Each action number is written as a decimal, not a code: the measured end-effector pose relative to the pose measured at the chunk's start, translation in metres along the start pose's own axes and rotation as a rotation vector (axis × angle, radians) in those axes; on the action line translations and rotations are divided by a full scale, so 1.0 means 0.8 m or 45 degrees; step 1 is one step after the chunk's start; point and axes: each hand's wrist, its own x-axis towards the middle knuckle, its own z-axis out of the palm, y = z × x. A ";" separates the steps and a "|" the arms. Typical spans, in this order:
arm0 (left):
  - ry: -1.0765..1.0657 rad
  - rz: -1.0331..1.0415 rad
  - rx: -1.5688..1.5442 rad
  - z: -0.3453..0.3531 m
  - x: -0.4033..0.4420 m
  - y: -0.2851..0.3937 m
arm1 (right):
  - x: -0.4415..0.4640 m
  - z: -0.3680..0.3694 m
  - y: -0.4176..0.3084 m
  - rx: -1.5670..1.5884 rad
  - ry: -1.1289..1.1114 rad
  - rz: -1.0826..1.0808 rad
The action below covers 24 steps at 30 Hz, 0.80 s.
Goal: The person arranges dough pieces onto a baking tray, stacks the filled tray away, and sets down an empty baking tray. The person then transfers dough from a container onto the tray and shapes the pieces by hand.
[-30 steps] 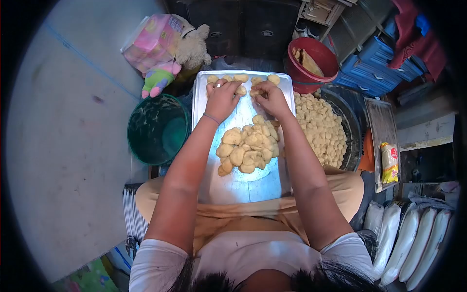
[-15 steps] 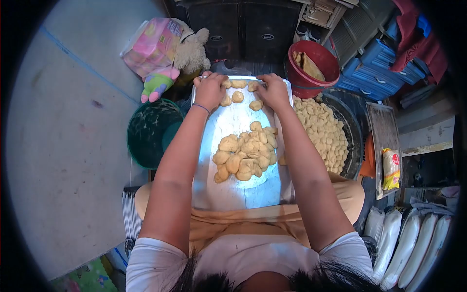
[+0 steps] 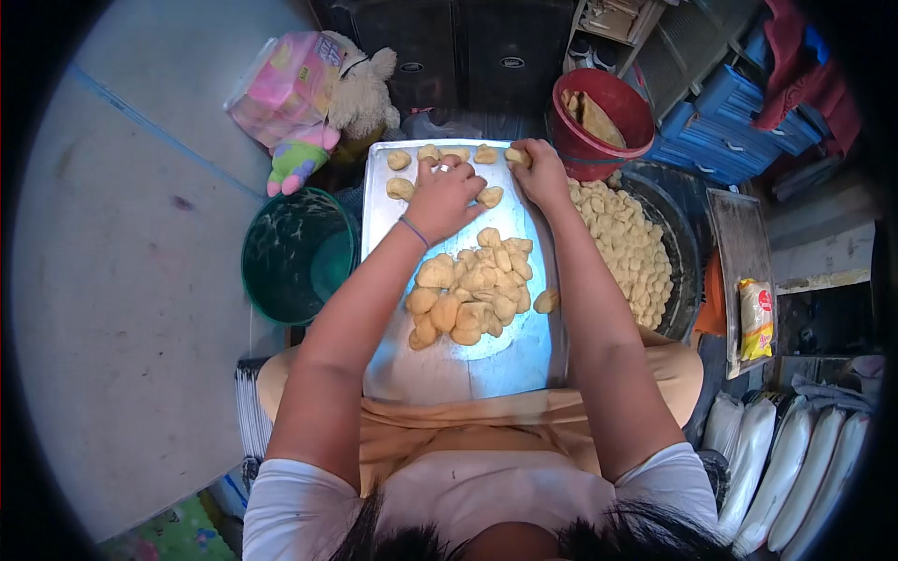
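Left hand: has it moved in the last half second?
Yes: the left hand has moved rightward, farther from the green bucket.

Can't read anything tbh: red logo [image 3: 764, 301] on yellow packet [image 3: 754, 327], label [image 3: 327, 52] on pink pack [image 3: 279, 86], badges [image 3: 512, 63] on black panels [image 3: 510, 30], all too tiny.

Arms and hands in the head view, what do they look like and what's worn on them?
Both arms come out of short white sleeves and are bare below. The left hand wears a pale ring, with a thin dark band around its wrist. The right hand shows no glove, ring or band.
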 end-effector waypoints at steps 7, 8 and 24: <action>0.354 -0.129 -0.063 0.014 0.005 -0.012 | -0.023 -0.017 -0.023 -0.065 0.100 -0.194; 0.343 -0.207 -0.075 0.007 -0.002 -0.015 | -0.027 -0.014 -0.022 0.050 -0.015 -0.197; 0.398 -0.429 -0.010 -0.009 -0.064 -0.048 | -0.042 0.023 -0.098 -0.276 0.028 -0.258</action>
